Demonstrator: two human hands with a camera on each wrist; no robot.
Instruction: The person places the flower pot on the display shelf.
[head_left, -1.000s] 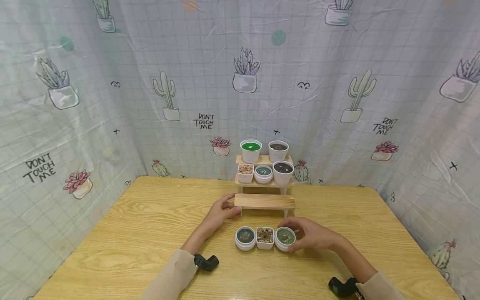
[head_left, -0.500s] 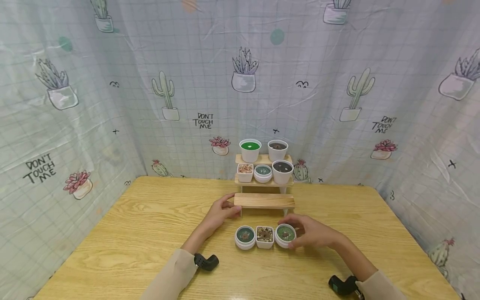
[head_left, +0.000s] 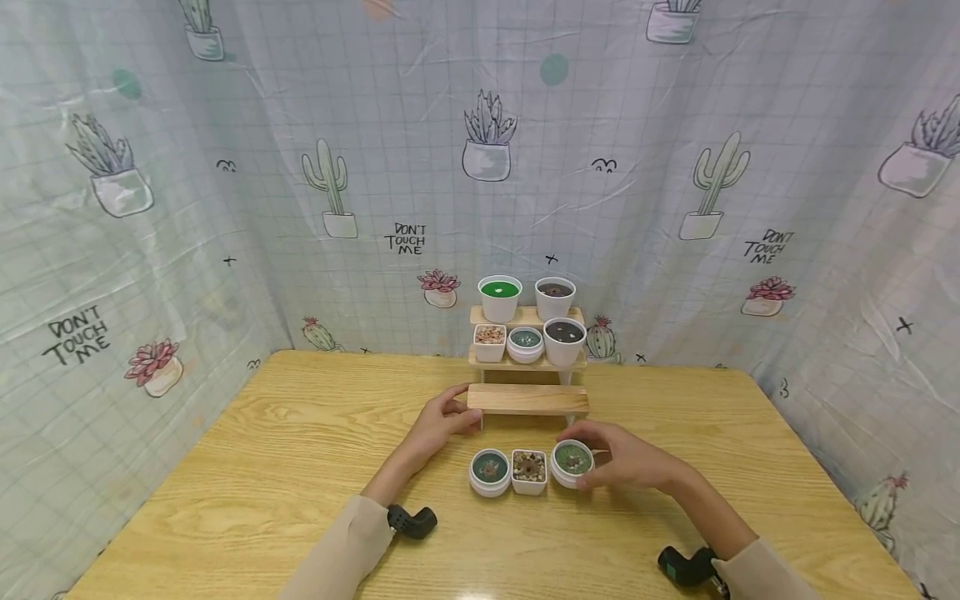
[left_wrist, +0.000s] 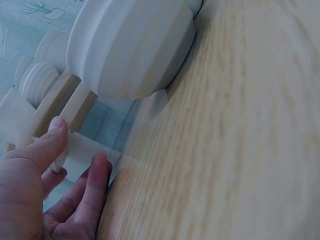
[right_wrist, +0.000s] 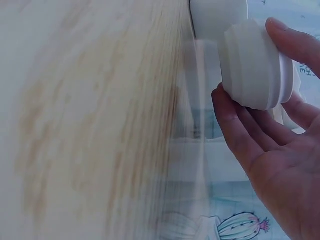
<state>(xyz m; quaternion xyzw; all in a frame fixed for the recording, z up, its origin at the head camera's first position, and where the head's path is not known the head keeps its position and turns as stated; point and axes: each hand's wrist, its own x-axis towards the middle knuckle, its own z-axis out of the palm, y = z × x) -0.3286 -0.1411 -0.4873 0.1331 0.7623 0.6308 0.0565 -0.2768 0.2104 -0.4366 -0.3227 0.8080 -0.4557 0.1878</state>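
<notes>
My right hand grips a round white pot with a speckled green top, thumb on one side and fingers on the other. In the right wrist view this ridged pot is lifted off the table. My left hand holds the left end of the lowest wooden shelf board, its thumb against the board and its other fingers by the white leg. Between the hands stand a round pot with a dark green top and a square pot of pebbles.
Behind the low board, a middle tier bears a square pot, a small round pot and a taller dark-filled pot. The top tier carries a green-topped pot and a brown-topped pot. A printed curtain encloses the wooden table.
My right hand has raised the speckled green pot off the table and shifted it slightly forward, apart from the square pebble pot. The left hand stays at the shelf's end.
</notes>
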